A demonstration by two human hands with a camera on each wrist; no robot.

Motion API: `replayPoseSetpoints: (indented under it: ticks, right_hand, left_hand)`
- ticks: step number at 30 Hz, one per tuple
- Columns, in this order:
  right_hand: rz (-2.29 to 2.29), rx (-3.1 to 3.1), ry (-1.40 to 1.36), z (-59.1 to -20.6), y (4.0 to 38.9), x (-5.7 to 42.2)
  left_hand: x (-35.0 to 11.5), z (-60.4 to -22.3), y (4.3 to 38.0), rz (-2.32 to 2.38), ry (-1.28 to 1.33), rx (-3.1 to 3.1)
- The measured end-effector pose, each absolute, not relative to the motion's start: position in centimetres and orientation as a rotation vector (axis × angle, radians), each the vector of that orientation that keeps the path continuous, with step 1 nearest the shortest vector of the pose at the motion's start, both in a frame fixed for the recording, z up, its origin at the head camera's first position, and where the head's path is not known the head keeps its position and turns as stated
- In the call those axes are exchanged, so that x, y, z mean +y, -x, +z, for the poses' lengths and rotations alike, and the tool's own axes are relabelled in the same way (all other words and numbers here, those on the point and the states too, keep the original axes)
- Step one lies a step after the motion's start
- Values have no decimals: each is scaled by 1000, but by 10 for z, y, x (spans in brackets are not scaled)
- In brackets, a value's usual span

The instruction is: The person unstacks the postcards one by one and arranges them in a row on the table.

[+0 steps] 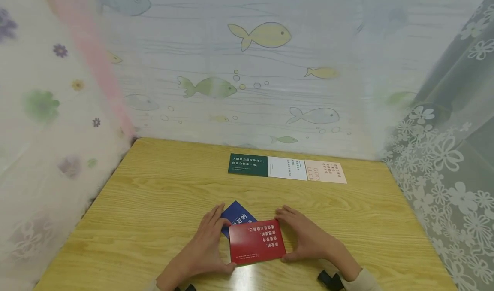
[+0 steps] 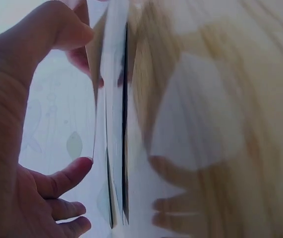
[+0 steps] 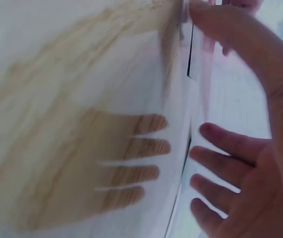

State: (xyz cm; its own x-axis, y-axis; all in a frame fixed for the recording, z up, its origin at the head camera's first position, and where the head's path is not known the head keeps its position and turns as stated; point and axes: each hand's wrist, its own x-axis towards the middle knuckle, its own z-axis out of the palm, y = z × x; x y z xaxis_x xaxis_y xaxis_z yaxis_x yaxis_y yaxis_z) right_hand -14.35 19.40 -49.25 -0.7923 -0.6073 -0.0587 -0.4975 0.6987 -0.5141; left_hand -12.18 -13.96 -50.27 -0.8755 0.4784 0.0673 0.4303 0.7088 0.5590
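Observation:
A red card (image 1: 256, 244) with white lettering, upside down in the head view, is held between both hands near the table's front. My left hand (image 1: 208, 244) grips its left side, thumb at the near corner and fingers by the far one. At the right side, my right hand (image 1: 306, 235) holds it with the thumb near the lower corner and the forefinger at the upper corner. Under the red card's far left corner lies a blue card (image 1: 236, 213), partly covered. The left wrist view shows the left hand (image 2: 37, 99) beside thin card edges, with a gap above the table.
Toward the back of the wood-grain table (image 1: 154, 188), a green card (image 1: 248, 165), a white card (image 1: 286, 168) and a pale pink card (image 1: 326, 171) lie in a row. Fish-patterned curtain (image 1: 258, 68) hangs behind; lace curtain (image 1: 444, 175) borders the right.

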Motion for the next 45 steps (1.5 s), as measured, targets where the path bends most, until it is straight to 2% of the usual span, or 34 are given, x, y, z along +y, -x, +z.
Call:
replayPoseSetpoints:
  ticks: [9,16,23,33,45]
  right_hand:
    - [-945,2684,971,-491,143,194]
    - [-1122,2631,978,-492,143,195]
    - [-1297,2576,1029,-491,148,194]
    - [-1358,2544,1104,-488,153,191]
    - [-1445,2478,1125,-484,168,180]
  left_hand:
    - [-150,-503,121,873,-813,2880]
    - [-160,-500,120,1048,-879,2862]
    - [-165,-496,118,1223,-837,2774]
    - [-177,-498,134,1492,-1097,2646]
    - [-191,-502,151,1631,-1209,2629]
